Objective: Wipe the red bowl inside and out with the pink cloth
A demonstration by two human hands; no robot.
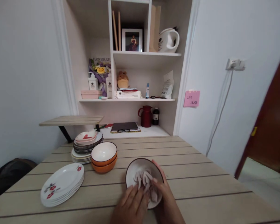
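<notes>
head view: bowl (132, 175) and crumpled cloth (142, 179) in hand at slatted table (200, 186).
right hand (168, 194) clamped on bowl's right rim; left hand (132, 203) pressing cloth inside, grip unclear. left of bowl: orange bowls (104, 165), flowered plates (63, 183), mixed stack (84, 150). beyond bowl: table's far edge, white shelving (144, 54). right of bowl: planks reaching a slanting edge, then wall (207, 65).
</notes>
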